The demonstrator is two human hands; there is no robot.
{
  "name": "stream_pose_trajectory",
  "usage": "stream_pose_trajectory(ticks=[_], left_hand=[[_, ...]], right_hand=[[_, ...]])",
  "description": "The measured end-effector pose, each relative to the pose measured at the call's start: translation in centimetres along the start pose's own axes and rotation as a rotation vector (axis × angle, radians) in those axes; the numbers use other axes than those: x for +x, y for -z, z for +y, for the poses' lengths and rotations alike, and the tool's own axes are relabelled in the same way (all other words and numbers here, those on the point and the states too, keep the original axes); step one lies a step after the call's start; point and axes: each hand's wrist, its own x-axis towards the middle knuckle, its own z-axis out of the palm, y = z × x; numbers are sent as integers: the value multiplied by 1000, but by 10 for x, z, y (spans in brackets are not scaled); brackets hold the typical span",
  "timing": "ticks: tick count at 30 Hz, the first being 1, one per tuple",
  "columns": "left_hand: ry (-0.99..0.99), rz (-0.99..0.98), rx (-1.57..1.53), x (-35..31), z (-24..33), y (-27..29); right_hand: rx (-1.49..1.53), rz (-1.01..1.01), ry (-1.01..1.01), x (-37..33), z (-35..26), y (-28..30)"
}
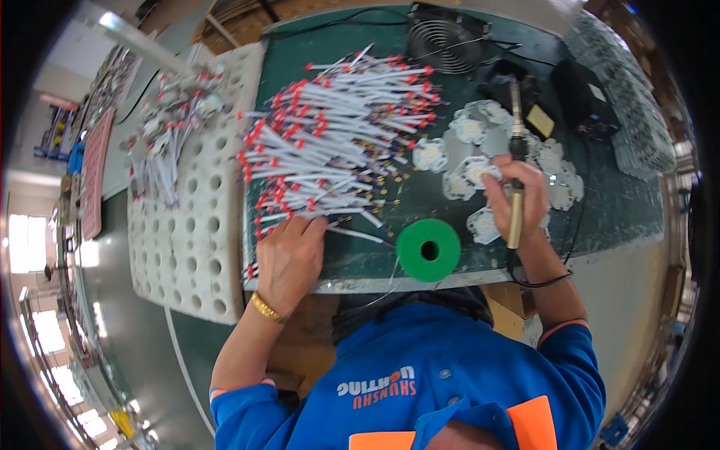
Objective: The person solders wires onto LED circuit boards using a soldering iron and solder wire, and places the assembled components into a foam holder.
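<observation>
My right hand (528,196) is closed around a soldering iron (516,214), its metal tip pointing away from me. Thumb and index finger of that hand meet at the edge of a white LED board (477,169). More such boards (430,154) lie around it, some overlapping. On the left, my left hand (291,253) has its fingers curled down at the near edge of a large pile of white-sleeved wires (322,142) with red ends. What its fingertips grip is hidden. Between the hands is a green spool (428,250) with thin wire running off it.
A white foam block (217,266) with rows of holes stands at the left, carrying wired pieces (169,161). At the back are a black fan (448,39), a yellow sponge (540,121) and a black box (585,99). Clear plastic trays (630,105) are stacked far right. The iron's cord (551,283) hangs near the front edge.
</observation>
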Motion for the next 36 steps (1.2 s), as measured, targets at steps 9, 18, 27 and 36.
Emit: stream_pose_trajectory(ticks=[9,18,27,36], left_hand=[[210,223,-339,2,1,12],[345,384,-1293,60,16,4],[303,17,-1588,106,53,-21],[299,-76,-1544,104,68,-36]], right_hand=[[75,61,-172,0,1,3],[98,22,-229,27,-16,0],[189,-219,-171,44,-18,-10],[286,-171,-219,35,-12,-20]])
